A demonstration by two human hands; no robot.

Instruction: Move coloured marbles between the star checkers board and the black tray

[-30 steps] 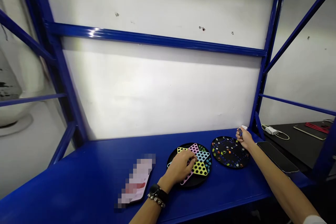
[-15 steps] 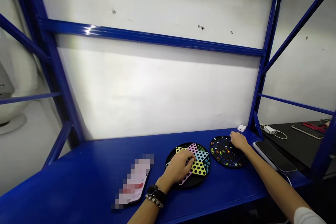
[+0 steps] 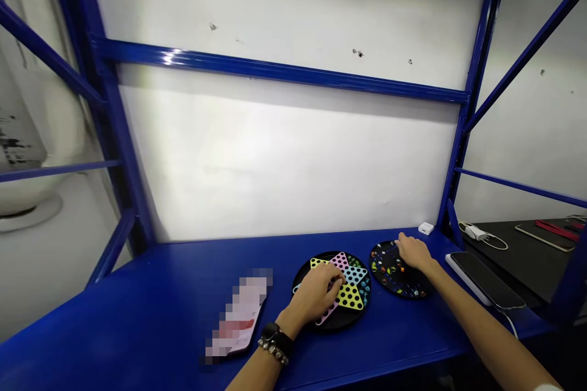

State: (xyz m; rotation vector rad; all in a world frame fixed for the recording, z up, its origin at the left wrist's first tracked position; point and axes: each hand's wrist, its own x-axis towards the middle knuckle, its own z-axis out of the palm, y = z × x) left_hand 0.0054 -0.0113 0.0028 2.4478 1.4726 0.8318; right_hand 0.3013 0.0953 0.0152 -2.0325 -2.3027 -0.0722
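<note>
The left hand [image 3: 314,296] lies palm-down with its fingers loosely curved over a round black Chinese checkers board [image 3: 355,314]. The board's star of matte pastel yellow, pink and blue points is pierced with round holes. Whether this hand holds a marble is hidden. At the board's 3 o'clock, the right hand [image 3: 415,253] rests with its fingers close together on a second black disc [image 3: 385,269], which is dotted with small glossy marbles [image 3: 398,272]. Whether it holds one cannot be told either. Both boards sit on a blue painted metal tabletop [image 3: 137,299]. A pixelated flat object [image 3: 238,317] lies at the first board's 9 o'clock. A glass-faced smartphone [image 3: 486,281] lies at the disc's 3 o'clock, and a small white charger block [image 3: 425,228] sits at its 1 o'clock. A black watch [image 3: 274,336] and a beaded bracelet [image 3: 273,353] circle the left wrist.
</note>
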